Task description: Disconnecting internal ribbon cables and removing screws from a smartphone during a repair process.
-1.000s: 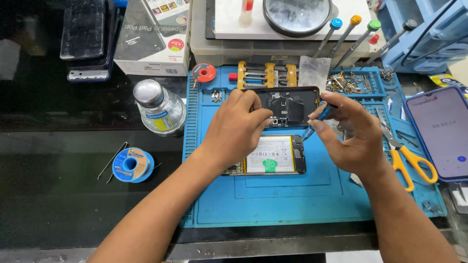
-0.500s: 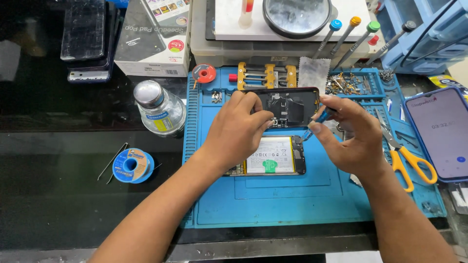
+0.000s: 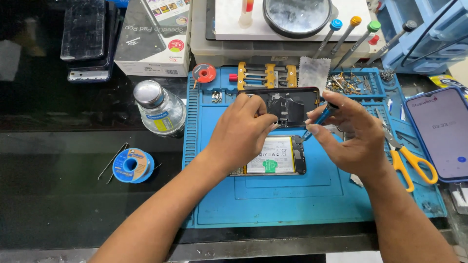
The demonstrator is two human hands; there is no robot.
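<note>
Two bare hands work over one opened smartphone (image 3: 280,134) lying on a blue repair mat (image 3: 292,199), its back off and one white battery (image 3: 270,155) exposed in the lower half. The left hand (image 3: 241,134) rests on the phone's left side, fingertips pressed to the dark upper section, clamped on nothing but steadying the body. The right hand (image 3: 358,139) pinches one blue-handled screwdriver (image 3: 317,121) between thumb and fingers, its tip angled down at the phone's right edge.

Beyond the phone, along the mat's top edge, sit one yellow-jawed clamp fixture (image 3: 265,77), one small red spool (image 3: 204,74) and a loose heap of screws and metal parts (image 3: 343,84). Four more screwdrivers stand behind them, capped blue (image 3: 336,24), orange (image 3: 356,21), green (image 3: 374,25) and grey (image 3: 411,24).

One pair of yellow-handled scissors (image 3: 407,163) lies just beside the right wrist, with a second, intact phone (image 3: 441,134) lit up at the mat's right border. Left of the mat, on the dark bench, stand one clear bottle with a metal cap (image 3: 158,109), one blue spool of wire (image 3: 132,165) and one pair of tweezers (image 3: 112,160), well apart from the hands. One stack of dark phone panels (image 3: 87,39) and one printed box (image 3: 153,36) lie at the back.
</note>
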